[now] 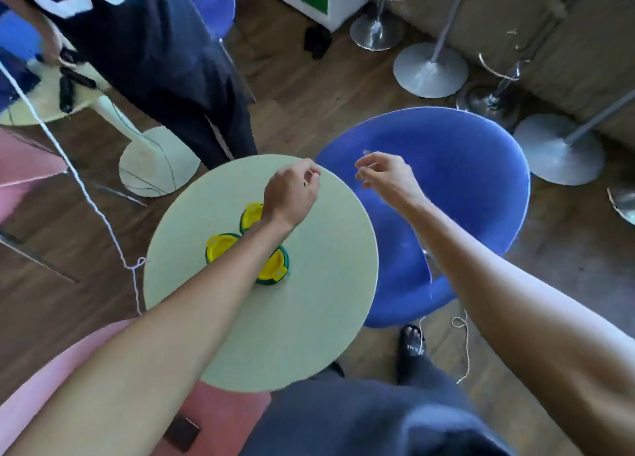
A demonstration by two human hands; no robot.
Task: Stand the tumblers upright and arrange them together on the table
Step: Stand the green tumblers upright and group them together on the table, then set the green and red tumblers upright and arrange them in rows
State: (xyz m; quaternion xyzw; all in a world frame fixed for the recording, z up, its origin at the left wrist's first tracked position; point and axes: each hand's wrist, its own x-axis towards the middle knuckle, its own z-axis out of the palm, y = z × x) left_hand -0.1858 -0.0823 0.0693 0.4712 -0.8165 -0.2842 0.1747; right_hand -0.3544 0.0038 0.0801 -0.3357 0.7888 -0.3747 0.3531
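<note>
Three green tumblers with yellow lids stand upright, bunched close together near the middle of the round pale table (pixel 309 318). One tumbler (pixel 220 247) is at the left, one (pixel 251 215) at the back, one (pixel 275 266) at the right; my left forearm crosses over them and hides part of each. My left hand (pixel 292 194) hovers above the table's far edge with fingers curled in, nothing visible in it. My right hand (pixel 385 174) is raised over the blue chair (pixel 464 180), fingers loosely pinched with nothing clearly in them.
Another person in dark clothes (pixel 165 60) stands just beyond the table. A second round table (pixel 44 105) is at the far left. Metal stand bases (pixel 429 70) sit on the wooden floor at the back right. A pink seat (pixel 68 369) is at my lower left.
</note>
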